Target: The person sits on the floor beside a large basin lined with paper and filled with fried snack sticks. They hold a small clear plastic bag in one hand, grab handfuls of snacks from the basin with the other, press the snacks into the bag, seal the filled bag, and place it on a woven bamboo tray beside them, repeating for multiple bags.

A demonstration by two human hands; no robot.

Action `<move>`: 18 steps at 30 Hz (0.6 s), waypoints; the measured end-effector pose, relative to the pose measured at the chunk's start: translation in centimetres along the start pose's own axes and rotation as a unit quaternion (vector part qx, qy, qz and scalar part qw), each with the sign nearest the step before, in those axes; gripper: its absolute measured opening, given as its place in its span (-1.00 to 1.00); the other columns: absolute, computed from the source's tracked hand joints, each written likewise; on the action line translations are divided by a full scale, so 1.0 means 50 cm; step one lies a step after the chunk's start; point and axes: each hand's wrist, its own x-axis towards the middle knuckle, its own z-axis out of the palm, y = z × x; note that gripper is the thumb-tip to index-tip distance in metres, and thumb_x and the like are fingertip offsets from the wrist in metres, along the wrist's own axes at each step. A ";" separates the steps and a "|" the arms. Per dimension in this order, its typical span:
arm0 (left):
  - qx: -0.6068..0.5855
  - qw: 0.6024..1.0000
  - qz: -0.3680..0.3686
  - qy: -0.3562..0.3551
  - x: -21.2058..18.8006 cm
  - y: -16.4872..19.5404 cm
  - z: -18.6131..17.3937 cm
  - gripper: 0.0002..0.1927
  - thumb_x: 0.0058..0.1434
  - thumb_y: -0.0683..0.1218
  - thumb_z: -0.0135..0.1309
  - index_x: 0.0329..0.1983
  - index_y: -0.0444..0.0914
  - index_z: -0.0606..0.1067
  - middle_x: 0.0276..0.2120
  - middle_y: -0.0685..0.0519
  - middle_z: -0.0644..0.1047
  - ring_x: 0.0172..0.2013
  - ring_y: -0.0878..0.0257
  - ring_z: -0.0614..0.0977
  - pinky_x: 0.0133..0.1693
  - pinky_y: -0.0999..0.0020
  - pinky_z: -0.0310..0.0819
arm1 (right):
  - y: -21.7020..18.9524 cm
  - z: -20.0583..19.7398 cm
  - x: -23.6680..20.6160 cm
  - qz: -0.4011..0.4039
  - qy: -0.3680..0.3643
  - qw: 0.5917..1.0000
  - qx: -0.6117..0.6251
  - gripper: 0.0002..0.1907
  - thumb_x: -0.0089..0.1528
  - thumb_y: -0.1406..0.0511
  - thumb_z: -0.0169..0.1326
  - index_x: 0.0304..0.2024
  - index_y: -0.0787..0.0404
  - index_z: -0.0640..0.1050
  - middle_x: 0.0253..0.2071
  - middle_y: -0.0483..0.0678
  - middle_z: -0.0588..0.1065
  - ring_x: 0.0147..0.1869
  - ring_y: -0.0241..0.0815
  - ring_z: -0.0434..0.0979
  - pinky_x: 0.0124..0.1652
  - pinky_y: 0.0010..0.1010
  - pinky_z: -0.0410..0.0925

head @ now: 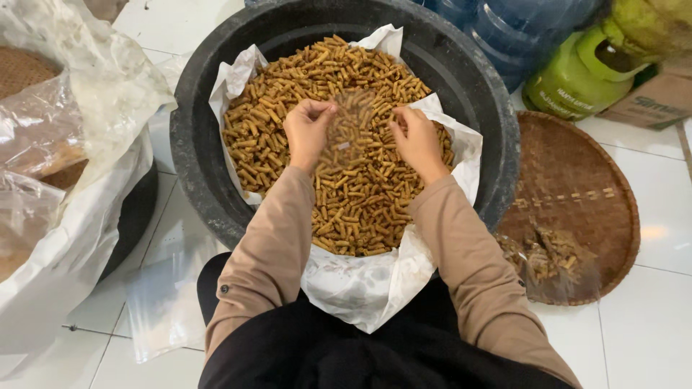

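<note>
Nearest to me, at the bottom of the view, I see my lap in black cloth and two tan sleeves reaching away toward the basin. Just left of my knee a stack of flat clear plastic bags lies on the white tiled floor.

Further out, my left hand and right hand hover over a large black basin lined with white paper. The basin is heaped with short golden-brown snack sticks. Between my hands I hold a small clear plastic bag, already partly filled with the same sticks. Each hand pinches one side of the bag's mouth, the left at its left edge and the right at its right edge, thumb pressed against curled fingertips. The bag hangs just above the heap, near the basin's middle; I cannot tell whether its bottom touches the sticks.

To the right, a round woven tray lies flat on the tiles, touching the basin's side, with a small pile of stick crumbs on its near part. To the left, a big white sack with a clear liner stands open.

Farthest right, behind the tray, sit a green gas cylinder, blue water jugs and a cardboard box.
</note>
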 end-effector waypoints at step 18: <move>0.114 0.955 0.243 -0.127 -0.053 0.006 0.038 -0.69 0.33 -0.42 -0.10 0.10 -0.39 0.21 -0.21 -0.12 0.46 -0.23 0.05 0.58 -0.15 0.21 0.59 | -0.124 -0.028 -0.023 -0.195 0.114 0.974 -0.029 -0.64 0.28 0.56 0.01 0.10 0.26 0.58 0.02 0.04 0.48 0.08 0.08 0.49 0.07 -0.14 0.37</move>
